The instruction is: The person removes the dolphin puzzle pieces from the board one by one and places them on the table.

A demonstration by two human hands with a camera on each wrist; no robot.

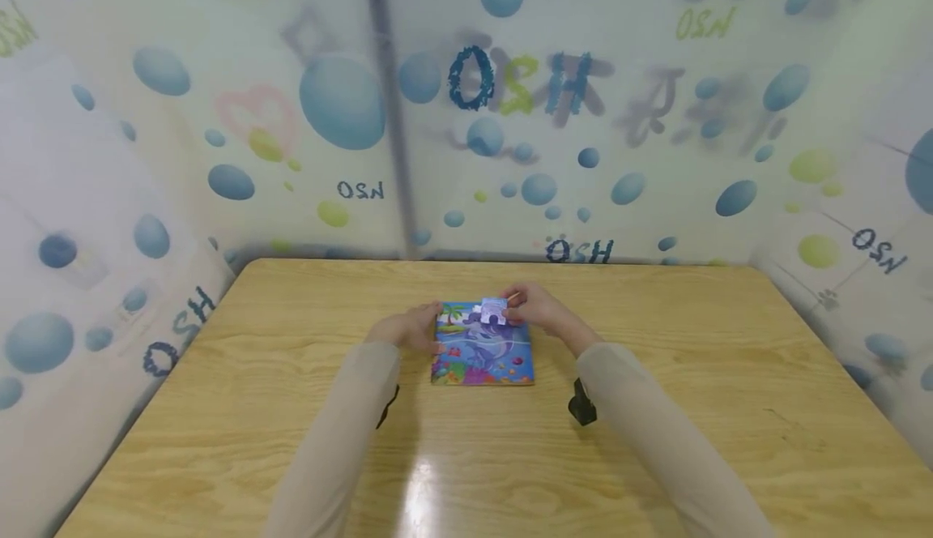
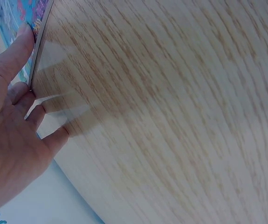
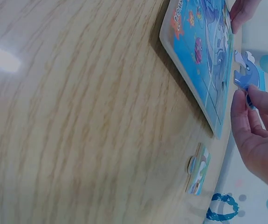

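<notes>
A jigsaw puzzle (image 1: 481, 360) with a bright sea picture, a palm and a dolphin lies flat on the table in a thin-edged tray. At its left edge rests my left hand (image 1: 411, 329); the left wrist view shows the thumb (image 2: 25, 35) on the picture side and the other fingers loosely spread by the far corner. My right hand (image 1: 535, 307) pinches a puzzle piece (image 1: 493, 311) between thumb and fingers, over the tray's upper right part. In the right wrist view this piece (image 3: 248, 70) appears tilted, with blue dolphin art.
Another puzzle piece (image 3: 199, 169) lies on the wooden table (image 3: 101, 140) beyond the tray's far right corner. Behind the table rises a patterned wall covering (image 1: 466, 173). Black wrist gear (image 1: 582, 404) hangs under the right sleeve.
</notes>
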